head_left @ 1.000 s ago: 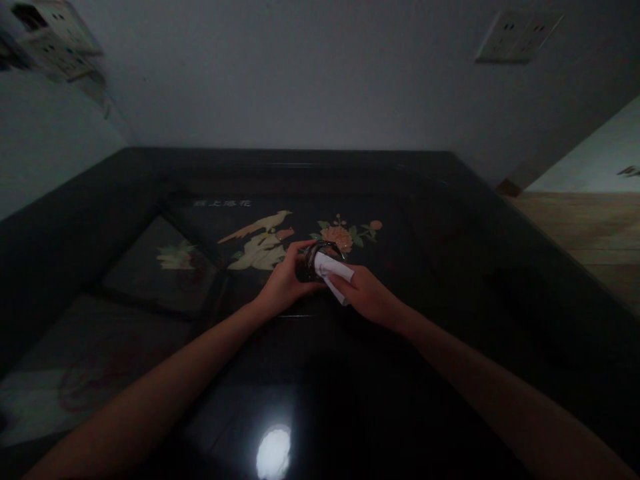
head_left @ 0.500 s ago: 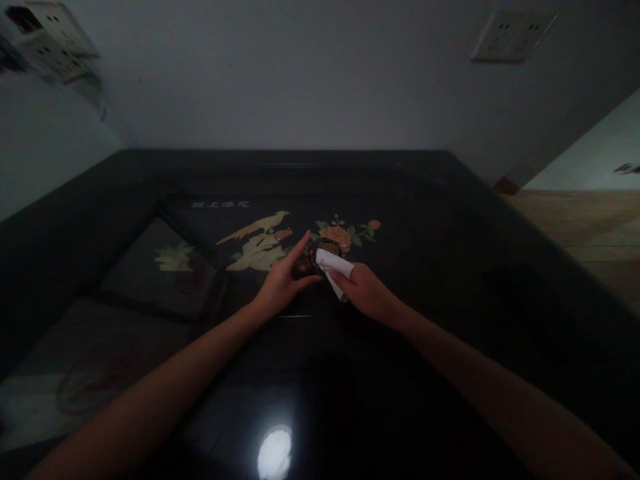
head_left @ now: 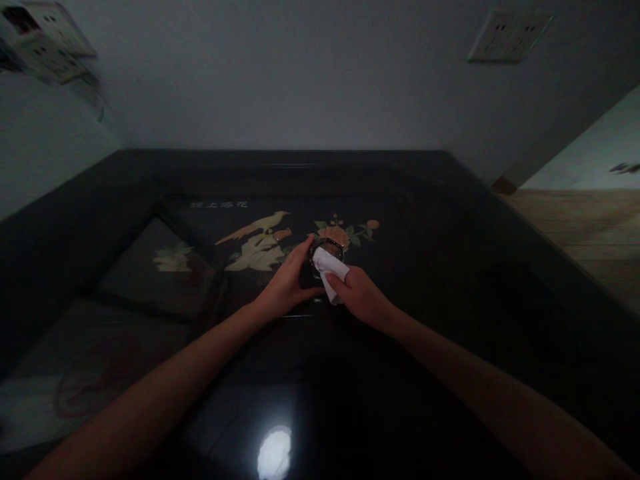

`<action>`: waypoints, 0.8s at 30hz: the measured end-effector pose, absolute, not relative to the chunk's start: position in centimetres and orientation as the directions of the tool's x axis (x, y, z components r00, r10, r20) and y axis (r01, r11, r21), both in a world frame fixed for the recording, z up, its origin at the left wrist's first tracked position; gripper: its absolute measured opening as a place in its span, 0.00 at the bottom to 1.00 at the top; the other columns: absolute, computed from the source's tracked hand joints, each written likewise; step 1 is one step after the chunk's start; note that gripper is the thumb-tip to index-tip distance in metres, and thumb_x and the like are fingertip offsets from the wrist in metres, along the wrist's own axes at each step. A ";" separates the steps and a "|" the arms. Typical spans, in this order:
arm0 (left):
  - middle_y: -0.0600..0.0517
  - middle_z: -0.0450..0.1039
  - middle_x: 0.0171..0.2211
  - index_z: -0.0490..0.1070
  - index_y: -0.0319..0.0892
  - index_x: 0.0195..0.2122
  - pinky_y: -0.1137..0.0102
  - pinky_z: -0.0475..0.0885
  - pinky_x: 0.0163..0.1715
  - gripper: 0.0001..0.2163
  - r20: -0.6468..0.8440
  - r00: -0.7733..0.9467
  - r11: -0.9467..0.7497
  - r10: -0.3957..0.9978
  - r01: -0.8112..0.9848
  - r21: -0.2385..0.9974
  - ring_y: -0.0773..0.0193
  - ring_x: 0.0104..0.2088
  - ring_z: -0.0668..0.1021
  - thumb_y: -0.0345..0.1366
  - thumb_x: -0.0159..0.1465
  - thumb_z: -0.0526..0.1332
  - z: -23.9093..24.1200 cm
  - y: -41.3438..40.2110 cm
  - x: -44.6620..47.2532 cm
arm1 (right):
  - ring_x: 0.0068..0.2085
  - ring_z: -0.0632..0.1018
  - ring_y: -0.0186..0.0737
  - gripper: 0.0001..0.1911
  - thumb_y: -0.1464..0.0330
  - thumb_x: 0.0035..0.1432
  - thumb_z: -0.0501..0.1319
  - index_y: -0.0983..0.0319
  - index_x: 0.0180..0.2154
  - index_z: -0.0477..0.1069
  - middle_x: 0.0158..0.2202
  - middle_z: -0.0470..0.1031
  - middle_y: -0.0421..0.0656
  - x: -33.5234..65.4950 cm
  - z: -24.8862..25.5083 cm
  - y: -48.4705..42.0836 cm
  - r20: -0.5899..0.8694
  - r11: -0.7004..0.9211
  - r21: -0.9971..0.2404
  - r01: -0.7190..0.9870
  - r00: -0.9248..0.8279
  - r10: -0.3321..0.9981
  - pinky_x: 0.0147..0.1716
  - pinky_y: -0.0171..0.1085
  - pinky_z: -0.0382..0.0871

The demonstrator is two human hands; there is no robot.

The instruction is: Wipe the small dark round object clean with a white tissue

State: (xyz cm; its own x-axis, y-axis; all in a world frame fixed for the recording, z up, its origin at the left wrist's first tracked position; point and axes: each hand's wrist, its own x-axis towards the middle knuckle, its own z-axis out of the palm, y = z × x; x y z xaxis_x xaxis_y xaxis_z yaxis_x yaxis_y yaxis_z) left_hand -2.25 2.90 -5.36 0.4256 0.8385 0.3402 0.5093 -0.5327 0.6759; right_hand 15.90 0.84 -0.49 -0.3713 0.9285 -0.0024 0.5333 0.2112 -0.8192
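Near the middle of the dark tabletop sits a small, see-through round glass (head_left: 339, 246) with a shiny rim; dim light blurs its exact shape. My left hand (head_left: 286, 283) curves around its left side, thumb at the near edge and fingers at the far edge. A folded white tissue (head_left: 334, 265) is pinched in my right hand (head_left: 367, 300). The tissue's far end lies at the rim and covers part of the opening. Whether it reaches inside cannot be made out.
The glossy black tabletop (head_left: 280, 360) carries a bird-and-flower picture (head_left: 257, 250) and mirrors a bright light. A grey wall (head_left: 280, 80) stands behind, with sockets (head_left: 510, 37) at right and more sockets (head_left: 55, 47) at left. Wooden floor (head_left: 580, 213) shows beyond the right edge.
My right hand and the tissue have shifted slightly left and toward me. The left thumb sits a little lower, and the glass has turned or tilted slightly.
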 end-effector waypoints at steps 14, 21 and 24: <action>0.42 0.62 0.59 0.50 0.46 0.63 0.55 0.65 0.57 0.37 0.388 0.433 -0.577 0.814 0.522 0.629 0.51 0.59 0.67 0.32 0.55 0.67 -4.8 2.8 -2.5 | 0.38 0.78 0.41 0.12 0.78 0.60 0.52 0.69 0.40 0.72 0.38 0.78 0.51 15.7 1.2 -0.1 0.005 0.534 -0.453 0.714 -0.597 0.802 0.39 0.36 0.68; 0.42 0.63 0.59 0.54 0.46 0.62 0.54 0.63 0.59 0.38 0.350 0.449 -0.545 0.822 0.441 0.714 0.51 0.59 0.68 0.34 0.53 0.70 -4.9 3.0 -2.6 | 0.49 0.76 0.45 0.14 0.77 0.63 0.52 0.71 0.45 0.73 0.45 0.77 0.54 17.1 1.7 0.6 0.049 0.816 0.026 0.577 -0.816 0.576 0.57 0.45 0.62; 0.42 0.60 0.61 0.53 0.46 0.63 0.54 0.61 0.60 0.40 0.297 0.446 -0.482 0.844 0.389 0.785 0.50 0.61 0.66 0.34 0.52 0.70 -4.8 3.0 -2.6 | 0.48 0.76 0.46 0.12 0.76 0.63 0.53 0.70 0.43 0.74 0.45 0.78 0.53 17.3 1.6 0.9 0.056 0.817 0.070 0.573 -0.820 0.570 0.56 0.46 0.63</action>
